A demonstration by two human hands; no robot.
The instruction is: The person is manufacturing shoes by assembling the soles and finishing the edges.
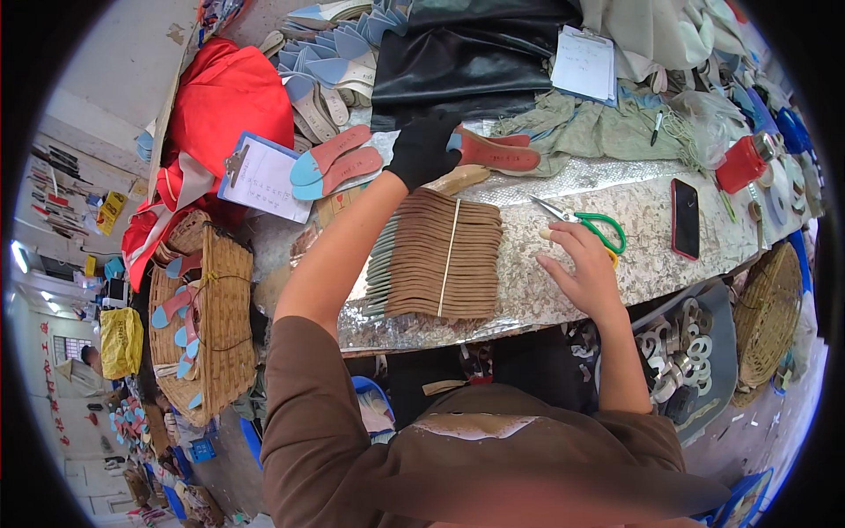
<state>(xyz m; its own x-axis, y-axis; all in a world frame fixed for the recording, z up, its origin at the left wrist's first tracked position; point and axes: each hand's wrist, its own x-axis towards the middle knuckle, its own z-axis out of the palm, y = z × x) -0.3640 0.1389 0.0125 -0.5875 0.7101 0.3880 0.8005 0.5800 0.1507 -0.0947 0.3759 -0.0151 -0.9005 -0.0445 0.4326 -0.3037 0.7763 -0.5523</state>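
Observation:
My left hand [424,151], in a black glove, is closed over the blue end of some reddish-brown shoe insoles [502,156]. Its fingertips are partly hidden. Below it lies a row of brown insoles [440,255], stacked on edge with a pale band [450,255] across them. My bare right hand [583,268] hovers over the table with fingers apart and nothing in them. Beside its fingers rest scissors [594,227] with green and yellow handles. More red insoles with blue ends [339,167] lie left of the glove.
A phone [685,218] and a red container [739,167] stand at the right. Clipboards [262,180] [584,66], black sheet material [466,62] and piled insoles [330,66] fill the back. A wicker basket [227,308] stands left; a grey bin [717,378] of rolls sits below right.

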